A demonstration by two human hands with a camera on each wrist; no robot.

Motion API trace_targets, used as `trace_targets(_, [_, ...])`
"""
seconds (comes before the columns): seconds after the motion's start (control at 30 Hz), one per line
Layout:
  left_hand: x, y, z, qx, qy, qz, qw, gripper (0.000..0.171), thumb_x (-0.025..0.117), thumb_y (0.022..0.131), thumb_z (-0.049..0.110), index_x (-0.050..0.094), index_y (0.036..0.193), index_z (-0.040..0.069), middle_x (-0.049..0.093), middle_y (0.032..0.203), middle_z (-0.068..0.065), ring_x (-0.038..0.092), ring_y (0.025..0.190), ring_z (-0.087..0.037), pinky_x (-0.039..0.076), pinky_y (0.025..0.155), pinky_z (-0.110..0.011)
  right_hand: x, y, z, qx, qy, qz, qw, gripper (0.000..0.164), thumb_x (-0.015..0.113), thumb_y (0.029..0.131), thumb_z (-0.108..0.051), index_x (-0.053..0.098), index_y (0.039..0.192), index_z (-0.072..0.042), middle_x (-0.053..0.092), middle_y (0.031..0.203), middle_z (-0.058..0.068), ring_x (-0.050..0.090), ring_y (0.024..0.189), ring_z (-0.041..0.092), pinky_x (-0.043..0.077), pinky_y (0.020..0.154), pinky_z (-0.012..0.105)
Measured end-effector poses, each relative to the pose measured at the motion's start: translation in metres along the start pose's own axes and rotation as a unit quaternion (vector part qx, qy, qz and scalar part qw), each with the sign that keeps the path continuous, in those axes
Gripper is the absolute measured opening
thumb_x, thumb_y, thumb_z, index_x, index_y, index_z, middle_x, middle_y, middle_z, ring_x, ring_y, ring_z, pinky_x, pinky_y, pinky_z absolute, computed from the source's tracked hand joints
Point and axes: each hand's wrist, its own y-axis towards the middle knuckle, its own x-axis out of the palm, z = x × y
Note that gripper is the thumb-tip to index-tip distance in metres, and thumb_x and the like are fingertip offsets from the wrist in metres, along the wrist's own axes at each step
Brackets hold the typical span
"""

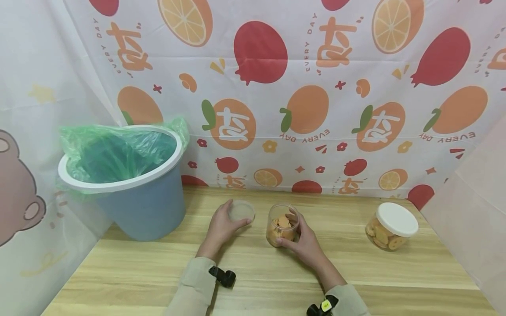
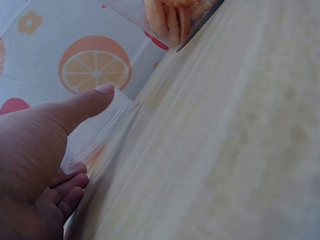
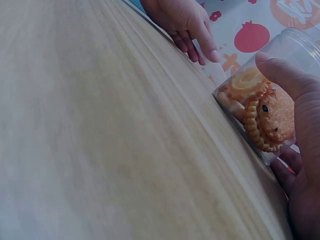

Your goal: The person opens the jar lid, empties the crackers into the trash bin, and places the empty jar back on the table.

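Head view: an open jar (image 1: 282, 226) of cookies (image 3: 270, 115) is standing on the desk (image 1: 265, 281), and the person's right grip (image 1: 308, 245) is grasping it, thumb on the near side. Near it, the left grip (image 1: 221, 226) is framing a translucent lid (image 1: 240, 210) between thumb and fingers (whether it is pinching the rim, I cannot tell). Farther right, a white-lidded jar (image 1: 389, 228) is sitting; at left, a blue bin (image 1: 146, 215) is standing before a fruit-printed cloth (image 1: 269, 109).

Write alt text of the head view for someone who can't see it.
Right hand grips an open clear jar of cookies on a wooden table; the left hand curves around a translucent lid. A blue bin stands far left, a white-lidded cookie jar far right.
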Motion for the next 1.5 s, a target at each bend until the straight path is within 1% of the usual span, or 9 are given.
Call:
trace_targets(0.1, [-0.0002,-0.0006,0.0006,0.005,0.000,0.003,1.0000,0.096,0.087,0.077,0.035,0.041,0.150,-0.007,0.047,0.150,-0.031,0.046,0.139,-0.047,0.040,0.114,-0.059,0.0001,-0.0001,-0.0008,0.001,0.001,0.000,1.000,0.097,0.088,0.078,-0.034,0.030,0.154,-0.042,0.053,0.152,0.007,0.047,0.143,0.032,0.033,0.120,0.057])
trace_targets(0.4, [-0.0007,0.0006,0.0002,-0.007,-0.002,-0.013,0.9999,0.096,0.086,0.079,0.036,0.039,0.152,-0.005,0.043,0.154,-0.029,0.042,0.143,-0.046,0.037,0.117,-0.058,-0.0006,0.0000,-0.0012,0.003,-0.006,-0.003,1.000,0.096,0.087,0.078,-0.036,0.029,0.154,-0.041,0.052,0.152,0.006,0.047,0.143,0.032,0.034,0.119,0.057])
trace_targets(0.57, [0.0000,0.0014,-0.0002,-0.009,-0.003,-0.014,0.9999,0.096,0.086,0.079,0.037,0.038,0.152,-0.004,0.043,0.154,-0.029,0.042,0.143,-0.045,0.037,0.117,-0.058,-0.0012,-0.0005,-0.0023,-0.001,-0.004,-0.004,1.000,0.096,0.087,0.079,-0.034,0.029,0.155,-0.039,0.052,0.152,0.007,0.047,0.143,0.033,0.034,0.119,0.057])
trace_targets(0.8, [0.0004,0.0015,-0.0006,-0.005,0.002,-0.008,1.0000,0.095,0.087,0.079,0.036,0.039,0.151,-0.005,0.045,0.152,-0.031,0.043,0.141,-0.047,0.038,0.116,-0.059,-0.0017,-0.0008,-0.0044,-0.001,-0.002,-0.006,1.000,0.096,0.087,0.079,-0.033,0.029,0.155,-0.039,0.052,0.152,0.008,0.045,0.144,0.032,0.033,0.120,0.056])
trace_targets(0.93, [0.0010,0.0017,-0.0008,-0.011,0.000,-0.012,0.9999,0.096,0.087,0.079,0.036,0.039,0.152,-0.004,0.044,0.153,-0.029,0.042,0.143,-0.046,0.036,0.118,-0.058,-0.0014,-0.0008,-0.0032,0.000,-0.005,-0.007,1.000,0.096,0.087,0.080,-0.033,0.028,0.156,-0.037,0.051,0.153,0.007,0.046,0.144,0.031,0.033,0.120,0.056])
trace_targets(1.03, [0.0009,0.0023,-0.0011,-0.016,0.000,-0.014,0.9998,0.097,0.087,0.079,0.036,0.038,0.152,-0.003,0.043,0.154,-0.028,0.041,0.144,-0.045,0.035,0.119,-0.057,-0.0014,-0.0005,-0.0026,0.001,-0.006,-0.008,1.000,0.097,0.087,0.080,-0.034,0.028,0.156,-0.037,0.051,0.153,0.006,0.046,0.144,0.031,0.033,0.120,0.055])
trace_targets(1.23, [-0.0002,0.0025,0.0003,-0.019,0.001,-0.019,0.9997,0.098,0.087,0.078,0.038,0.038,0.153,-0.002,0.043,0.154,-0.028,0.042,0.143,-0.045,0.036,0.118,-0.057,-0.0019,-0.0003,-0.0020,0.000,-0.005,-0.006,1.000,0.097,0.087,0.079,-0.034,0.027,0.155,-0.042,0.051,0.153,0.006,0.046,0.144,0.031,0.033,0.119,0.056])
trace_targets(1.37, [-0.0002,0.0029,-0.0001,-0.017,0.003,-0.019,0.9997,0.098,0.086,0.078,0.038,0.038,0.153,-0.001,0.044,0.154,-0.028,0.042,0.143,-0.046,0.037,0.117,-0.058,-0.0021,-0.0003,-0.0025,-0.001,-0.005,-0.006,1.000,0.096,0.087,0.080,-0.033,0.027,0.155,-0.042,0.051,0.153,0.006,0.046,0.144,0.031,0.033,0.120,0.056])
trace_targets(1.5, [0.0023,0.0030,-0.0014,-0.015,-0.009,-0.014,0.9997,0.098,0.087,0.078,0.037,0.038,0.153,-0.002,0.043,0.154,-0.028,0.041,0.143,-0.045,0.036,0.118,-0.058,-0.0018,-0.0004,-0.0032,-0.003,-0.004,-0.007,1.000,0.096,0.087,0.080,-0.033,0.028,0.155,-0.040,0.052,0.152,0.007,0.047,0.143,0.032,0.034,0.119,0.056])
